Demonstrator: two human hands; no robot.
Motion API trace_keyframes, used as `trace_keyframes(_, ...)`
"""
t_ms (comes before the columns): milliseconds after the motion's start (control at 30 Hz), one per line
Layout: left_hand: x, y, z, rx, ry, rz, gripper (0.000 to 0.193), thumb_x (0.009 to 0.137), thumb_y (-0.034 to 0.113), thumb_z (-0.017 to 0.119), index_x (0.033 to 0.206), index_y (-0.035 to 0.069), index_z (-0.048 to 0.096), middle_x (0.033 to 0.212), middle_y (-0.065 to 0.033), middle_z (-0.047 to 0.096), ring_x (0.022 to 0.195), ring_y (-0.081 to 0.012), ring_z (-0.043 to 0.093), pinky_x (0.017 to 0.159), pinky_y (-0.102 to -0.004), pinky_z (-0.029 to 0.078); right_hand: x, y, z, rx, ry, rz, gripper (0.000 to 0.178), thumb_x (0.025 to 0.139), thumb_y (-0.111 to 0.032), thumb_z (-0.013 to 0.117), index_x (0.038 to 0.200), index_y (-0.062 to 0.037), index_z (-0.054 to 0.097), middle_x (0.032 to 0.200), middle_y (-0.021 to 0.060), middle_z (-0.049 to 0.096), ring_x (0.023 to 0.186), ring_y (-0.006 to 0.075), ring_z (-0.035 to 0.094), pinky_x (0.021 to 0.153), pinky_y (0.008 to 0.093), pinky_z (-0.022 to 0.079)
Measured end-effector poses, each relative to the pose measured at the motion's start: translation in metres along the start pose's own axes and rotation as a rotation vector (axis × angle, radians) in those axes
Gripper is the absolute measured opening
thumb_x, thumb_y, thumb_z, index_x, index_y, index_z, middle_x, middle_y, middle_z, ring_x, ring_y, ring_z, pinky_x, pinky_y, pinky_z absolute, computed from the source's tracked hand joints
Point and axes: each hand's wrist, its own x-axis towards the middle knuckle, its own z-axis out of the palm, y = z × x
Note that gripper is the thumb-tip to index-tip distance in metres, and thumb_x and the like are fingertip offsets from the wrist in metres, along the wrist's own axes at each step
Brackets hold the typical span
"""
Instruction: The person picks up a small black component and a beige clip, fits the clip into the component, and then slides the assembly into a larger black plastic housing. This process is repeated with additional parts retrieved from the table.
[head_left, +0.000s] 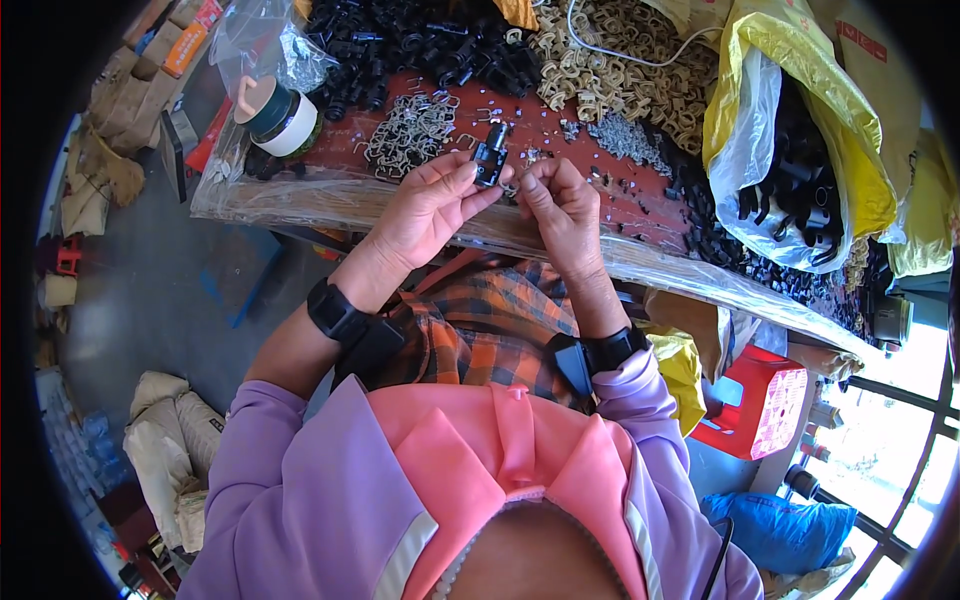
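My left hand (pixel 425 205) grips a small black plastic fitting (pixel 489 163) between thumb and fingers, its narrow end pointing away from me. Close by on the right, my right hand (pixel 565 205) is closed in a pinch, its fingertips near the fitting; whatever they hold is too small to make out. Both hands are over the near edge of a red-topped workbench (pixel 385 95). Beyond my left hand lies a pile of U-shaped metal clips (pixel 410 132). A heap of small grey metal pieces (pixel 630 140) sits beyond my right hand.
Black plastic parts (pixel 400 50) and beige plastic pieces (pixel 620 70) are heaped at the back. A lidded cup (pixel 285 125) stands on the left. At right is a yellow sack (pixel 850 120) of black parts; a red stool (pixel 770 405) stands below the bench.
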Motion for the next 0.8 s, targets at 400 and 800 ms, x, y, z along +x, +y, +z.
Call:
trace_keyframes(400,-0.0034,-0.0018,0.0023,0.015,0.001,-0.016,0.021,0.082,0.01,0.047,0.101,0.003,0.051,0.102,-0.0143,0.053,0.1,-0.0224,0.049,0.09,-0.0345,0.038,-0.0048,0.0016,0.0003,0.01,0.012,0.015,0.009,0.082,-0.01,0.05,0.082,-0.001,0.046,0.066,0.0001,0.048,0.057,0.0053,0.045,0.053,0.0172,0.037)
trace_keyframes(800,-0.004,-0.0019,0.0079,-0.037,-0.002,-0.115,0.017,0.082,0.007,0.047,0.097,0.004,0.052,0.099,-0.0116,0.055,0.093,-0.0208,0.053,0.084,-0.0318,0.042,-0.0101,-0.0022,-0.0043,0.046,-0.014,-0.024,0.009,0.08,-0.009,0.052,0.084,-0.0007,0.05,0.07,0.0,0.05,0.062,0.0048,0.044,0.057,0.0175,0.037)
